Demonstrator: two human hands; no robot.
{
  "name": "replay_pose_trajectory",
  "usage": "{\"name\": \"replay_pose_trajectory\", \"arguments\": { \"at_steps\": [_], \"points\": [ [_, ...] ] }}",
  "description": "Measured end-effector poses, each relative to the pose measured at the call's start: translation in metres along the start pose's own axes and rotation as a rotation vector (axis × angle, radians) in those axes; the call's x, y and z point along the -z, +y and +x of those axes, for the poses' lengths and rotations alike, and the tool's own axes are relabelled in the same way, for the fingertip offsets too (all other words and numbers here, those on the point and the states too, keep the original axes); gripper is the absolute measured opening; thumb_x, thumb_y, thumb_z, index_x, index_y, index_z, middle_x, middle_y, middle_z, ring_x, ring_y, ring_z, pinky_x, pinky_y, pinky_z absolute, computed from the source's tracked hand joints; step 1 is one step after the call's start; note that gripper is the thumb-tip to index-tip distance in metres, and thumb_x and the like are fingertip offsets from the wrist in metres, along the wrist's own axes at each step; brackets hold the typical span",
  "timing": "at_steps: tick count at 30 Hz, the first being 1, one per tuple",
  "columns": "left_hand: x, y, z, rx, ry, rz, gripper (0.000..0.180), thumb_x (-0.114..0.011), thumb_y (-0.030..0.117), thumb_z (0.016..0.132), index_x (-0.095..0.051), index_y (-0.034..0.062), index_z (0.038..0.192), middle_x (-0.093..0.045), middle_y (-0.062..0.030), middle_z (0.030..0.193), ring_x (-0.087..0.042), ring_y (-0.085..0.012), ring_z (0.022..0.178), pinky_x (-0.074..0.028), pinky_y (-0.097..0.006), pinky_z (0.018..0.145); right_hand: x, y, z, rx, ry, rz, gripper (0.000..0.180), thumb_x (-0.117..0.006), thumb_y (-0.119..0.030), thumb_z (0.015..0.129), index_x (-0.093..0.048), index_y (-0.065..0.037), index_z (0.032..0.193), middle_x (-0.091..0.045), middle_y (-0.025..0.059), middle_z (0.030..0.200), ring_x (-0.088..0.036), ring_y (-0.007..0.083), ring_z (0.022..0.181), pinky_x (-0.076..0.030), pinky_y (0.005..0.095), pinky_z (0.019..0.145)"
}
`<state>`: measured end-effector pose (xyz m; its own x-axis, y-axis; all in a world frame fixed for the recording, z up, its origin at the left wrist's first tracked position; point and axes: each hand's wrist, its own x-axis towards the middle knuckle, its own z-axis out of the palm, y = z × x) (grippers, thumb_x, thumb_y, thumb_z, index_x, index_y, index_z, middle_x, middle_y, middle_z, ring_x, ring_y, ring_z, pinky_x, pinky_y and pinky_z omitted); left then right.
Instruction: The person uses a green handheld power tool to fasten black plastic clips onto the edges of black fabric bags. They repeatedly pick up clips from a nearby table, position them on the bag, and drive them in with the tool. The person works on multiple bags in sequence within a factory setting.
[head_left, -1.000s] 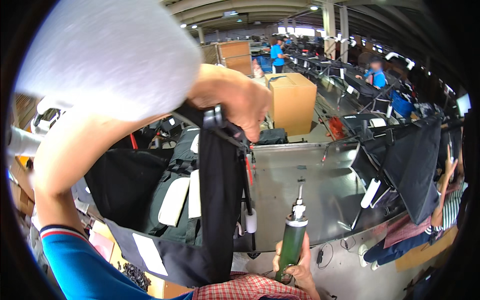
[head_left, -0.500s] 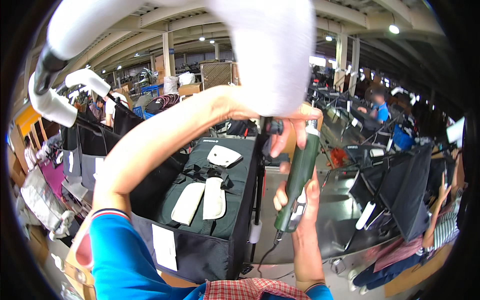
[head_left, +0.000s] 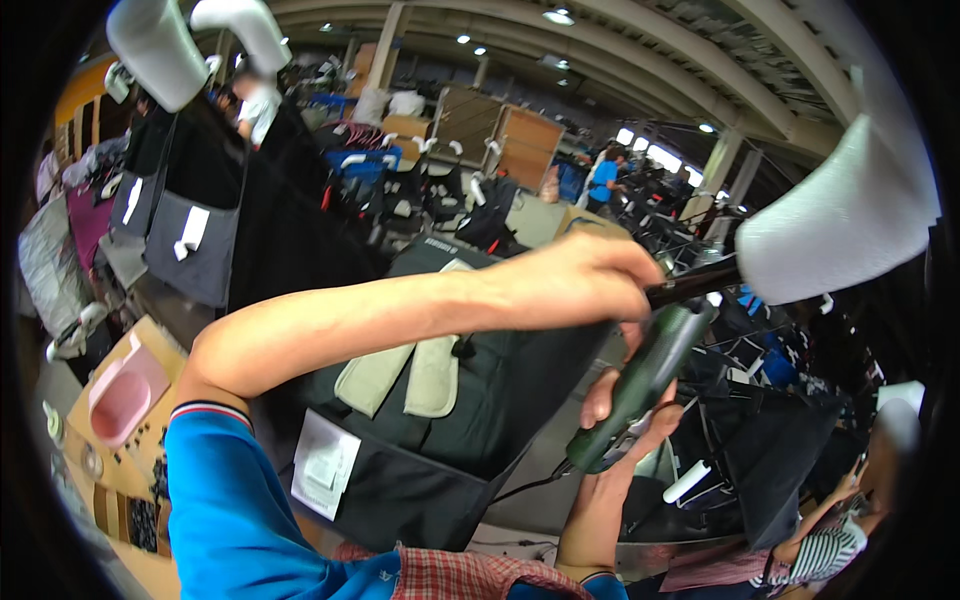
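Note:
My right hand (head_left: 652, 425) is wrapped round a dark green electric screwdriver (head_left: 640, 380), with its cord hanging from the lower end. My left hand (head_left: 580, 275) curls over a black tube (head_left: 705, 282) at the screwdriver's front end; its fingertips are partly hidden and slightly blurred. That tube runs into a thick bar in white wrapping (head_left: 835, 225). Below my left forearm lies a black fabric stroller body (head_left: 470, 410). On it rest cream strap pads (head_left: 432, 380), and a white paper (head_left: 325, 463) hangs on its near side. The screwdriver's tip is hidden.
More black stroller fabric (head_left: 195, 245) with white-wrapped handles (head_left: 160, 55) stands on the left. A pink tray (head_left: 128, 395) sits on a cardboard surface there. At right, a person in a striped top (head_left: 835, 540) is beside another black stroller frame (head_left: 770, 460).
The white-wrapped bar has swung from the upper middle to the right, its tube now tilted. My left hand and the screwdriver have shifted right and lower. The view has turned.

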<state>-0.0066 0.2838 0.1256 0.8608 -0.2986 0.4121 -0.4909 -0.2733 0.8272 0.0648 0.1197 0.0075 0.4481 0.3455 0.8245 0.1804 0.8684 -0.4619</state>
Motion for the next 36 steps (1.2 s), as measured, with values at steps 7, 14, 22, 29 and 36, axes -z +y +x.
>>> {"name": "replay_pose_trajectory", "arguments": {
  "at_steps": [7, 14, 22, 29, 36],
  "points": [
    [-0.051, -0.042, 0.006, -0.474, 0.565, 0.473, 0.031, -0.058, 0.007, 0.081, -0.048, -0.0027, 0.108, -0.058, -0.0202, 0.097, -0.059, -0.037, 0.093, -0.048, -0.041, 0.081, -0.009, 0.009, -0.006, 0.004, 0.174, 0.067, 0.082, -0.061, -0.057, 0.084, -0.035, 0.006, 0.129, -0.054, 0.0176, 0.064, -0.053, 0.0193, 0.048, -0.048, 0.0256, 0.039],
    [-0.054, -0.044, 0.008, -0.451, 0.65, 0.314, 0.022, -0.069, 0.007, 0.082, -0.063, -0.0045, 0.1, -0.064, -0.0131, 0.094, -0.064, -0.0213, 0.088, -0.051, -0.029, 0.073, -0.004, -0.001, -0.005, 0.037, 0.051, -0.129, 0.079, -0.055, -0.055, 0.089, -0.03, 0.002, 0.138, -0.042, 0.0249, 0.138, -0.053, 0.016, 0.053, -0.044, 0.0223, 0.037],
    [-0.044, -0.031, 0.01, -0.574, 0.506, 0.376, 0.028, -0.068, 0.001, 0.082, -0.063, -0.0049, 0.109, -0.066, -0.0135, 0.095, -0.063, -0.0204, 0.081, -0.05, -0.03, 0.072, 0.013, -0.061, -0.07, -0.248, 0.157, 0.094, 0.114, -0.081, -0.003, 0.061, -0.009, -0.012, 0.149, -0.052, 0.0229, 0.098, -0.063, 0.0278, 0.06, -0.053, 0.0357, 0.05],
    [-0.025, -0.026, 0.007, -0.624, 0.337, 0.527, 0.036, -0.069, -0.001, 0.079, -0.06, -0.0056, 0.113, -0.067, -0.0163, 0.1, -0.066, -0.0257, 0.087, -0.052, -0.032, 0.077, 0.003, -0.11, -0.089, -0.464, -0.046, -0.76, 0.122, -0.09, -0.005, 0.055, -0.011, -0.004, 0.149, -0.055, 0.021, 0.11, -0.063, 0.0199, 0.067, -0.052, 0.0331, 0.056],
    [-0.018, -0.026, 0.012, -0.624, 0.224, 0.575, 0.024, -0.063, 0.001, 0.085, -0.061, -0.0035, 0.109, -0.067, -0.0149, 0.097, -0.067, -0.0263, 0.085, -0.052, -0.03, 0.073, -0.01, -0.119, -0.079, -0.489, -0.147, -1.078, 0.114, -0.09, -0.027, 0.062, -0.019, 0.002, 0.146, -0.05, 0.0233, 0.131, -0.061, 0.0325, 0.107, -0.05, 0.0369, 0.087]
  ]
}}
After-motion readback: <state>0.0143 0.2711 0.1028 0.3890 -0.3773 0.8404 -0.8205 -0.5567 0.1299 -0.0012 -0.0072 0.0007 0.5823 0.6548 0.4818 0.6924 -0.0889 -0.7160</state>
